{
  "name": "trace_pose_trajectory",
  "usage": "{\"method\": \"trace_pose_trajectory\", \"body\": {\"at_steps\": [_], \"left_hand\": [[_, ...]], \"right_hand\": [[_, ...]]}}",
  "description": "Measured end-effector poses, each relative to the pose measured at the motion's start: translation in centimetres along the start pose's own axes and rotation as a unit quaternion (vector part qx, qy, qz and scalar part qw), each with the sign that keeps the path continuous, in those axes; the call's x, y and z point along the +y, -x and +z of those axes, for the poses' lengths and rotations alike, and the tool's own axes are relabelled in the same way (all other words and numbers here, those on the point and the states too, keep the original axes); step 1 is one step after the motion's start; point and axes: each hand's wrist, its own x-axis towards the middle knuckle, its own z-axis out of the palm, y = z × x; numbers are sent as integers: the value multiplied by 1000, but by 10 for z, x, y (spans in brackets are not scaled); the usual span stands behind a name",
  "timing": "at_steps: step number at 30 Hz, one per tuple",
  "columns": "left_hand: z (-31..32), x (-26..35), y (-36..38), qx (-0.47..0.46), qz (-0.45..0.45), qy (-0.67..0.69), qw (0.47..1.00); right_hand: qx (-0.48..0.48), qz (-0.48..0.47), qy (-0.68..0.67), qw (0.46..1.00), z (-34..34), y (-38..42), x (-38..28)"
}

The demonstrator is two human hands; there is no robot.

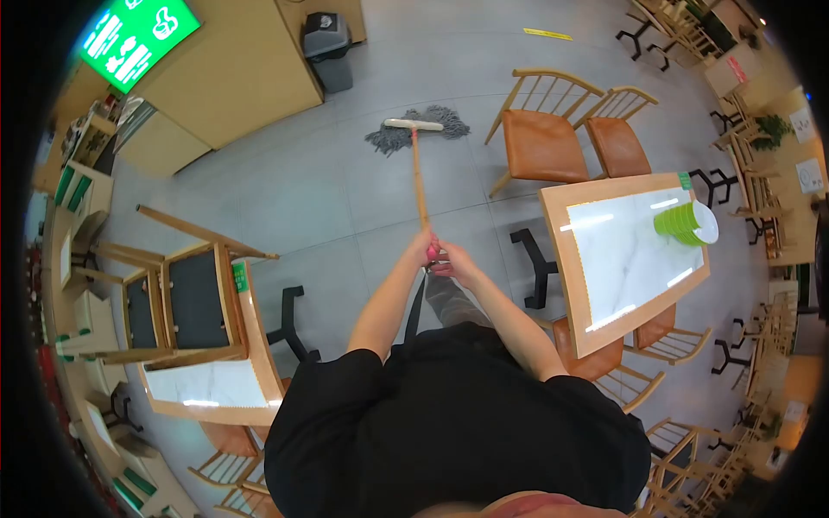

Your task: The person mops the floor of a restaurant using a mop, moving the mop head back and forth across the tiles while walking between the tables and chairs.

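A mop (420,177) with a wooden handle stretches forward from me over the floor. Its grey string head lies spread on the tiles under a pale clamp bar. My left hand (418,248) is closed round the handle near its pink end. Beside it, my right hand (458,262) has its fingers curled at the same end of the handle, close against the left. A dark strap or stick-like strip hangs just below the hands; I cannot make out what it is.
At right stands a table (560,259) with stacked green cups (678,223), brown-seated chairs (542,145) around it. Upturned chairs (197,298) rest on the left table (207,384). A grey bin (328,52) stands by the counter (229,78). A yellow strip (547,34) marks the floor.
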Motion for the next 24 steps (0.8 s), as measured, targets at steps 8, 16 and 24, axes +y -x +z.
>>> {"method": "trace_pose_trajectory", "body": {"at_steps": [8,16,24], "left_hand": [[-92,-35,170,-40,8,40,998],[-152,-164,356,10,-41,149,988],[-162,-168,374,-25,-66,135,988]], "right_hand": [[-91,129,85,984,81,8,57],[-201,238,129,941,136,59,169],[-198,288,143,926,152,75,169]]}}
